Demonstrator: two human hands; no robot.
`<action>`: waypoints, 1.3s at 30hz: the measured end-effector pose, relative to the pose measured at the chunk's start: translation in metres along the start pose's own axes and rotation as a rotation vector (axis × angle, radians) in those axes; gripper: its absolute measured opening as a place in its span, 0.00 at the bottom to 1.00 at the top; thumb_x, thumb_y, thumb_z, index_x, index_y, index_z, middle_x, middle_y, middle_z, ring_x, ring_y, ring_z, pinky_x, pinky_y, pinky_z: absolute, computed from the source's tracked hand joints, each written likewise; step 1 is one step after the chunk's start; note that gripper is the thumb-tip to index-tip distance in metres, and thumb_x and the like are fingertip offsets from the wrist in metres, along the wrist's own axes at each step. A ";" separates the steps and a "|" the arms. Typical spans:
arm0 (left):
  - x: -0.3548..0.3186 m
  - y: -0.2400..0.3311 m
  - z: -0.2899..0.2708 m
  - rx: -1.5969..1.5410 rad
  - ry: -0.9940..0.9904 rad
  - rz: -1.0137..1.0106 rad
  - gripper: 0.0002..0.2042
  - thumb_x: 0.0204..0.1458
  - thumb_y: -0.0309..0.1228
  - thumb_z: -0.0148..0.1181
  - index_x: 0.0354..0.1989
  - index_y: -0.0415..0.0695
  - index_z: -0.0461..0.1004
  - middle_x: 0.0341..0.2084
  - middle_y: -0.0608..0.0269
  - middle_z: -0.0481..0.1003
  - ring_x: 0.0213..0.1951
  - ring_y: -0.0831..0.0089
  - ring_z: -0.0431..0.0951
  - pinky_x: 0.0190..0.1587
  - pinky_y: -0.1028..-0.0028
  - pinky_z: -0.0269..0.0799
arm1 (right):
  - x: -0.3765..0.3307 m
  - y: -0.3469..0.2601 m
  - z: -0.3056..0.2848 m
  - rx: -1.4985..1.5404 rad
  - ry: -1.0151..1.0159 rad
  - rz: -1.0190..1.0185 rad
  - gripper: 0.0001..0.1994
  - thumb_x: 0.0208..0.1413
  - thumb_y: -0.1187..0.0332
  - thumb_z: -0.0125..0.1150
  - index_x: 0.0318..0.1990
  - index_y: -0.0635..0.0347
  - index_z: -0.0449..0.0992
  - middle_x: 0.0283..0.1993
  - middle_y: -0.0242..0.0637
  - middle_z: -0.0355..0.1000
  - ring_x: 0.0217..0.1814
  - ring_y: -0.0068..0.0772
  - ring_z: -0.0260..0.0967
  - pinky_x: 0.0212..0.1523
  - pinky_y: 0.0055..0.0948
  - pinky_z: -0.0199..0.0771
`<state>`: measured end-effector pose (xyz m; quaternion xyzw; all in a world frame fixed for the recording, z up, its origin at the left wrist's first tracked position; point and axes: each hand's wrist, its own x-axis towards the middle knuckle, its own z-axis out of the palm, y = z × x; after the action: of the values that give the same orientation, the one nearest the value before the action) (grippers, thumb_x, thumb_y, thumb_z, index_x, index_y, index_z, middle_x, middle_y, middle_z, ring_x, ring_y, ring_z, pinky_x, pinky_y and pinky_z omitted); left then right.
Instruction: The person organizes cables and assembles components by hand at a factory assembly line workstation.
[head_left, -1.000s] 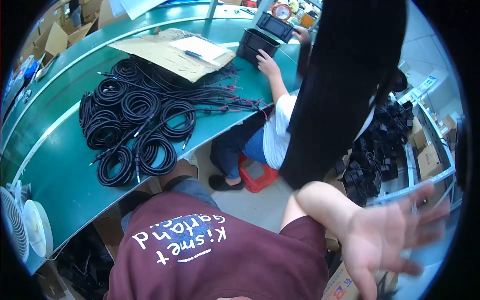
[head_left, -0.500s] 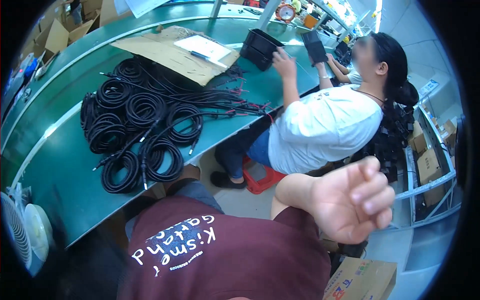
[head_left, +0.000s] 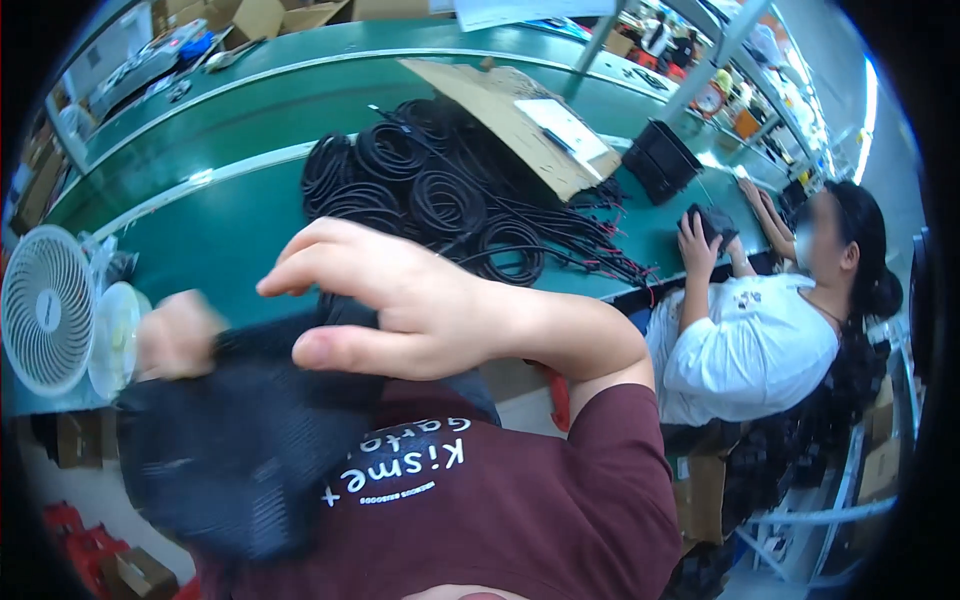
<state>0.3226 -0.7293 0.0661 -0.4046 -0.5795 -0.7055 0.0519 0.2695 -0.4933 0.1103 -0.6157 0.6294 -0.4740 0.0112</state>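
At the left, my left hand [head_left: 180,335] is blurred, its fingers closed at the upper edge of a dark, soft-looking black bag-like thing [head_left: 235,465]. That black thing hangs in front of my left side, smeared by motion, with lighter woven or glossy patches. My right hand [head_left: 400,295] reaches left across my chest, thumb and fingers apart, with nothing visible in it. Its thumb overlaps the black thing's upper part in the picture; whether they touch I cannot tell. Beyond my right hand, coiled black cables [head_left: 445,205] with red-tipped ends lie heaped on the green bench [head_left: 230,240].
A flat cardboard piece [head_left: 480,105] with white paper and a pen lies over the cables. Black bins [head_left: 660,160] stand beyond. A white fan [head_left: 50,310] is at the left. A co-worker in a white shirt [head_left: 750,345] sits at right, holding a black box-like part [head_left: 708,222].
My right hand has swung from the right across to the left, its fingers uncurling. My left hand and the black thing have risen into view. The view has turned left; the co-worker's hands have lowered.
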 end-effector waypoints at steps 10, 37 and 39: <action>0.001 -0.064 0.007 -0.178 0.027 -0.456 0.06 0.52 0.26 0.57 0.35 0.39 0.73 0.38 0.64 0.72 0.40 0.77 0.73 0.41 0.77 0.69 | -0.005 0.043 0.018 -0.080 -0.158 0.004 0.15 0.46 0.62 0.65 0.42 0.52 0.73 0.60 0.54 0.54 0.63 0.58 0.48 0.60 0.51 0.46; -0.203 0.107 0.049 0.712 0.566 -0.246 0.13 0.45 0.29 0.61 0.39 0.40 0.73 0.39 0.50 0.73 0.41 0.60 0.75 0.47 0.65 0.70 | 0.155 0.055 0.200 -0.263 -0.176 -0.643 0.05 0.40 0.68 0.53 0.23 0.55 0.65 0.22 0.33 0.61 0.28 0.34 0.63 0.27 0.32 0.63; -0.196 0.100 0.059 1.452 0.698 -0.250 0.29 0.44 0.39 0.65 0.54 0.41 0.64 0.52 0.47 0.64 0.54 0.53 0.66 0.59 0.55 0.55 | 0.146 0.043 0.222 -0.145 -0.240 -0.636 0.07 0.38 0.67 0.54 0.24 0.56 0.64 0.24 0.33 0.60 0.29 0.34 0.62 0.28 0.30 0.63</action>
<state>0.5376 -0.7886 0.0206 0.0405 -0.8838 -0.2400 0.3997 0.3338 -0.7459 0.0450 -0.8317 0.4321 -0.3319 -0.1069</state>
